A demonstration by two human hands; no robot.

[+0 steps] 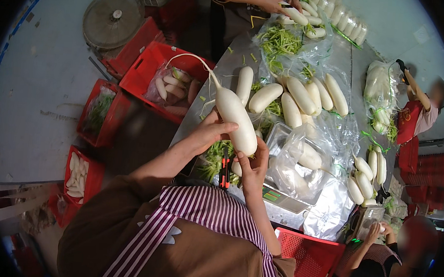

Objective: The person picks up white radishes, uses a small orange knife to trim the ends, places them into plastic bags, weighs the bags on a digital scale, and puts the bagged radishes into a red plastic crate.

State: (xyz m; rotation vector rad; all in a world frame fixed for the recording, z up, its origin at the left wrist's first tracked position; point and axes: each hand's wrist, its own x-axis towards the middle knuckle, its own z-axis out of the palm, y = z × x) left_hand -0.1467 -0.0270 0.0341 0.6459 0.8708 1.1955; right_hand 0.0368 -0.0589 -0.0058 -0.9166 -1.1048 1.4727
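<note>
A large white radish [235, 118] with a long thin root tail is held aslant in front of me. My left hand [211, 133] grips its side, thumb lying across the skin. At the blunt lower end, my right hand [254, 162] has its thumb and fingers around the tip. Below them an orange-and-black utility knife [225, 169] rests by cut radish greens [209, 162]. To the right, a clear plastic bag [282, 164] with radishes in it sits on the metal pan [274, 136] of a weighing scale [284, 200].
Several loose radishes [300, 94] lie on the metal table [221, 67]. Across it, a co-worker's hand [275, 5] holds another radish. Red crates [133, 74] stand at left, and another red crate [302, 256] is near my right side. Two more people work at right.
</note>
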